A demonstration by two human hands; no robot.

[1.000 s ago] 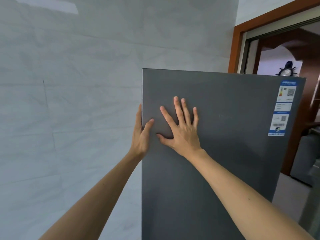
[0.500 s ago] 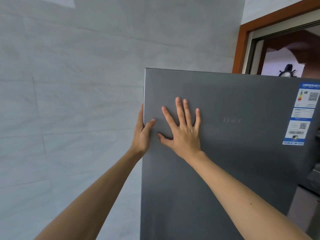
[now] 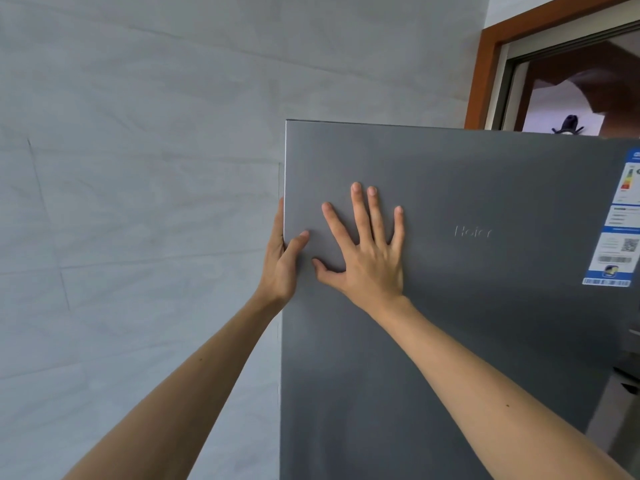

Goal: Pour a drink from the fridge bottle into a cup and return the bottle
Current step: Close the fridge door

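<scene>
Tiled wall (image 3: 138, 168) flanks fridge door (image 3: 450, 341); left hand (image 3: 282, 261) grips edge.

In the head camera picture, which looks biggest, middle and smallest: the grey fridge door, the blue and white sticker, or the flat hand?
1. Fridge door, by far.
2 and 3. The right hand and the sticker look alike; the sticker is partly cut off, so no ranking.

Soft, even daylight fills the room, bright enough that nothing sits in gloom. The pale tiled wall (image 3: 138, 168) looks flat and a touch washed out, its grout lines bowing toward the left edge from the wide lens. The grey fridge door (image 3: 450, 341) carries a dull, mottled sheen with no hard glare, and only faint shadows fringe the right hand (image 3: 369, 258). The doorway (image 3: 571, 91) behind reads darker and slightly soft.
</scene>
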